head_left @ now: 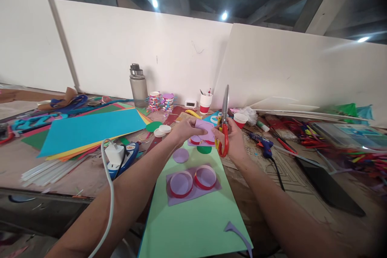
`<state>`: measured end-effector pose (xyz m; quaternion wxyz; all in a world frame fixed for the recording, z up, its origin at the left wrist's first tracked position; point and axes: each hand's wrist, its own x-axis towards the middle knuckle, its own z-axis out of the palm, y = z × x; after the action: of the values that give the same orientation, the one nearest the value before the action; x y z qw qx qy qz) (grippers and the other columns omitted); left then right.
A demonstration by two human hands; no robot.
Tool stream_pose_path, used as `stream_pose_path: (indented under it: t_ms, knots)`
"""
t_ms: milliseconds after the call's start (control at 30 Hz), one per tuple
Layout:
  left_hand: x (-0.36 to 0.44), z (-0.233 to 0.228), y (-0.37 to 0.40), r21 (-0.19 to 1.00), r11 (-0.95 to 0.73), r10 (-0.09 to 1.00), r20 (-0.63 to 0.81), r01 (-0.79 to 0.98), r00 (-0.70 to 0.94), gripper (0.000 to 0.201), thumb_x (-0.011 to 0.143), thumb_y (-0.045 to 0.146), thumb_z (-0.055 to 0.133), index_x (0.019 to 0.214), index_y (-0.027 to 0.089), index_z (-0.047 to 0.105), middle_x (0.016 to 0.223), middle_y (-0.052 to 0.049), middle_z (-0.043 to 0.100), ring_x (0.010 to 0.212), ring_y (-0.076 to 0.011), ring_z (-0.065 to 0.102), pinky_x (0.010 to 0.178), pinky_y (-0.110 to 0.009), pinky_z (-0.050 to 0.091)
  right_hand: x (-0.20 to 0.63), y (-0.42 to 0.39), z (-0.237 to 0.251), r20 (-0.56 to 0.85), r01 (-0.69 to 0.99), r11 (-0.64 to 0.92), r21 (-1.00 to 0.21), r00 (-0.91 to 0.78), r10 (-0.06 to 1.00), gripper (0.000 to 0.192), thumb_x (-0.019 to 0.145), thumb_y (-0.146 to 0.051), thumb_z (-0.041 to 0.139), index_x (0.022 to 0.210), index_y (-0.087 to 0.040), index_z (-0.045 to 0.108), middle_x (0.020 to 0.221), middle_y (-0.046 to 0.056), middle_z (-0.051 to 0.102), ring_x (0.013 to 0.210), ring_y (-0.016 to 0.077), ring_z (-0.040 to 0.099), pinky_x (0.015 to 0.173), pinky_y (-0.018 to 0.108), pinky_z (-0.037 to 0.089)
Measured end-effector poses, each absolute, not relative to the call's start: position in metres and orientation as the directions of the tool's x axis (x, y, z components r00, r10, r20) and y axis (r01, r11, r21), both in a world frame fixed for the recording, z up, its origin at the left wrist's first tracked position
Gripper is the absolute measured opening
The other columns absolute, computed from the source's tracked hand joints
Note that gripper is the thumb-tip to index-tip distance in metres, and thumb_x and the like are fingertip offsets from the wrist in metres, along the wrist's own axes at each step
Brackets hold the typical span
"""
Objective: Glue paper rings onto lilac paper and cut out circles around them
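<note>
My left hand pinches a piece of purple paper above the far end of a light green sheet. In my right hand are scissors with red-orange and yellow handles, their blades pointing up and away from the paper. The right fingertips also reach the paper's edge. Nearer me on the green sheet lies a purple rectangle bearing two shallow red-rimmed rings with purple inside. A purple disc sits just beyond it, and a curved purple scrap rests at the lower right.
Coloured sheets, glue sticks and a power strip with a white cable are at left. A bottle, a clock and paper cups stand by the white board. At right are a glue gun and a black tablet-like slab.
</note>
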<state>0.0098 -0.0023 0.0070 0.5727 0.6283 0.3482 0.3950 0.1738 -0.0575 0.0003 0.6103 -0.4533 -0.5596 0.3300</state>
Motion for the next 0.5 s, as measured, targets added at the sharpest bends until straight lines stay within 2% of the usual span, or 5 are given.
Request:
stream_pose_path:
  t_ms: [100, 167, 333, 500]
  knots:
    - [0.02, -0.001, -0.004, 0.97, 0.022, 0.925, 0.073, -0.244, 0.374, 0.037, 0.051, 0.03, 0.087, 0.082, 0.013, 0.075, 0.076, -0.005, 0.07, 0.059, -0.0092, 0.055, 0.052, -0.02, 0.036, 0.171, -0.056, -0.004, 0.351, -0.042, 0.369, -0.928, 0.227, 0.908, 0.047, 0.067, -0.042, 0.078, 0.098, -0.024, 0.048, 0.07, -0.006, 0.058, 0.053, 0.0096, 0.054, 0.049, 0.024, 0.047]
    - [0.027, -0.007, -0.007, 0.929, 0.104, 0.931, 0.034, -0.354, 0.362, 0.04, 0.047, 0.029, 0.09, 0.081, 0.014, 0.075, 0.075, -0.004, 0.07, 0.058, -0.0081, 0.055, 0.052, -0.02, 0.038, 0.17, -0.054, -0.008, 0.355, -0.082, 0.388, -0.918, 0.263, 0.897, 0.045, 0.067, -0.041, 0.079, 0.095, -0.024, 0.048, 0.07, -0.007, 0.058, 0.053, 0.0093, 0.055, 0.05, 0.024, 0.049]
    - [0.035, -0.012, -0.013, 0.917, 0.126, 0.936, 0.017, -0.379, 0.353, 0.04, 0.048, 0.029, 0.091, 0.081, 0.012, 0.075, 0.072, -0.005, 0.07, 0.055, -0.008, 0.054, 0.051, -0.021, 0.038, 0.17, -0.051, -0.012, 0.389, -0.103, 0.436, -0.894, 0.305, 0.869, 0.042, 0.067, -0.035, 0.08, 0.097, -0.024, 0.052, 0.073, -0.006, 0.059, 0.058, 0.0089, 0.056, 0.054, 0.023, 0.049]
    - [0.029, -0.008, -0.011, 0.919, 0.088, 0.931, 0.062, -0.385, 0.359, 0.038, 0.048, 0.029, 0.09, 0.077, 0.011, 0.075, 0.071, -0.006, 0.07, 0.059, -0.0109, 0.057, 0.054, -0.023, 0.04, 0.171, -0.057, -0.008, 0.415, -0.021, 0.431, -0.902, 0.234, 0.879, 0.035, 0.073, -0.035, 0.074, 0.097, -0.024, 0.051, 0.078, -0.004, 0.059, 0.064, 0.0106, 0.056, 0.062, 0.025, 0.05]
